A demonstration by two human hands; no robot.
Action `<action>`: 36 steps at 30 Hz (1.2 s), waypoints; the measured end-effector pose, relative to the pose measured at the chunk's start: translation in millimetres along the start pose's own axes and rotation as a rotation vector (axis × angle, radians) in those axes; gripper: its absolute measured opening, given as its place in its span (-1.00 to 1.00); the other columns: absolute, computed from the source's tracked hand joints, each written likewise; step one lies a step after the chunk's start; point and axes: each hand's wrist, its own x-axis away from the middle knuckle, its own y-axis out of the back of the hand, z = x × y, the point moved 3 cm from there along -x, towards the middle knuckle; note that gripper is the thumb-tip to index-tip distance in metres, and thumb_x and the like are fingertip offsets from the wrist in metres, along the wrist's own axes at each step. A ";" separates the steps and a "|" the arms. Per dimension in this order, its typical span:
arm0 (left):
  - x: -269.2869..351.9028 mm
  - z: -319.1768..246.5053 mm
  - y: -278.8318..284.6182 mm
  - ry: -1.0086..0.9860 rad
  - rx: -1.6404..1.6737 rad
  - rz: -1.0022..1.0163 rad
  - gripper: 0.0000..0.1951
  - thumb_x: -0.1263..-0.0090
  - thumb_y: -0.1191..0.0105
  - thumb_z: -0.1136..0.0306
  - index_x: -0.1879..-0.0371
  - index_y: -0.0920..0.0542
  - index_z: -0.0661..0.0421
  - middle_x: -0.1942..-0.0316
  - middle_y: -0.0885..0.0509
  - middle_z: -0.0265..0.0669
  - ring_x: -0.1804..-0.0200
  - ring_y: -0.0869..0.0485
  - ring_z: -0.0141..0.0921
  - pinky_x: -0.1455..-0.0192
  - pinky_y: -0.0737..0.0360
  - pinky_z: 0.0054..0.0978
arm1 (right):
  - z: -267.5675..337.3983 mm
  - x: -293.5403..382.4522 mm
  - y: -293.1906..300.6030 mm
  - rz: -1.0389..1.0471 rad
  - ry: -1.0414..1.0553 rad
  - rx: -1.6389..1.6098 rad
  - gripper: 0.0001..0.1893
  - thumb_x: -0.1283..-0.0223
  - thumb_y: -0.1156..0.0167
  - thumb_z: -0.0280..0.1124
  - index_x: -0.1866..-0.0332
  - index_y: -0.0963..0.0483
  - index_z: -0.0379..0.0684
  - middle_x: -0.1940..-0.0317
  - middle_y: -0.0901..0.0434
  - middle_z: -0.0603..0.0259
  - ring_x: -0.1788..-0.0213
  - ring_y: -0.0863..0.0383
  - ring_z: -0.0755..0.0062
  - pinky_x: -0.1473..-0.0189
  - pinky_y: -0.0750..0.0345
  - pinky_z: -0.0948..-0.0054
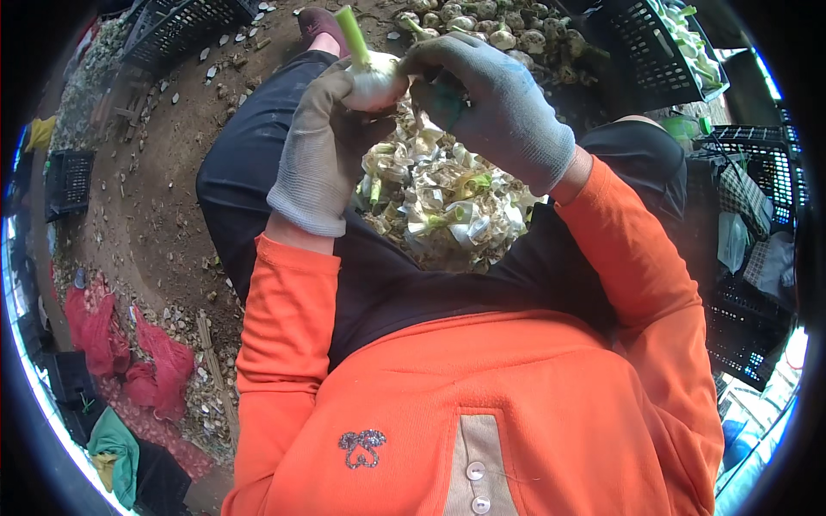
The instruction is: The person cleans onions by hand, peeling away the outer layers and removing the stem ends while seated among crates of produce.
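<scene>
My left hand [322,142], in a grey knit glove with a soiled coated palm, holds a fresh garlic bulb [374,80] by its side. The bulb is white, with a short green stem pointing up and to the left. My right hand [500,103], gloved the same way, has its fingertips bent against the bulb's right side, at a brownish flap of skin. Whether those fingers pinch the skin is partly hidden. Below both hands, between my legs, lies a heap of papery garlic peels and cut green stem bits [452,200].
Untrimmed garlic bulbs [503,26] lie piled beyond my right hand. A black plastic crate [664,51] with pale green-stemmed garlic stands at the upper right, another crate [187,32] at the upper left. Red mesh sacks [155,367] lie on the littered dirt floor at left.
</scene>
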 end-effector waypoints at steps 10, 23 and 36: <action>-2.8 4.1 5.4 0.023 0.211 0.087 -0.58 -0.43 -0.05 0.17 -0.13 -0.50 0.19 0.07 -0.66 -0.21 0.06 -0.66 -0.37 0.03 -0.68 -0.40 | -11.2 5.9 -11.9 0.133 -0.452 -0.464 -0.58 -0.44 -0.08 -0.05 0.06 -0.57 -0.26 0.45 -0.60 0.12 0.39 -0.57 0.37 0.27 -0.51 0.36; 8.3 13.6 -16.5 0.019 0.113 0.075 -0.59 -0.56 0.04 0.12 -0.20 -0.48 0.16 -0.01 -0.65 -0.27 -0.03 -0.64 -0.43 -0.04 -0.64 -0.47 | -12.4 5.4 -9.6 0.116 -0.643 -0.810 -0.53 -0.46 -0.02 0.08 0.16 -0.52 -0.19 0.49 -0.46 0.42 0.43 -0.45 0.65 0.31 -0.45 0.57; 7.5 14.7 -11.3 0.025 0.310 0.104 -0.59 -0.54 -0.02 0.07 -0.15 -0.49 0.13 0.02 -0.64 -0.28 0.02 -0.67 -0.42 -0.03 -0.72 -0.42 | -6.2 0.7 -5.9 0.159 -0.496 -0.837 -0.54 -0.45 -0.07 0.02 -0.04 -0.48 -0.25 0.32 -0.54 0.38 0.33 -0.52 0.65 0.24 -0.52 0.56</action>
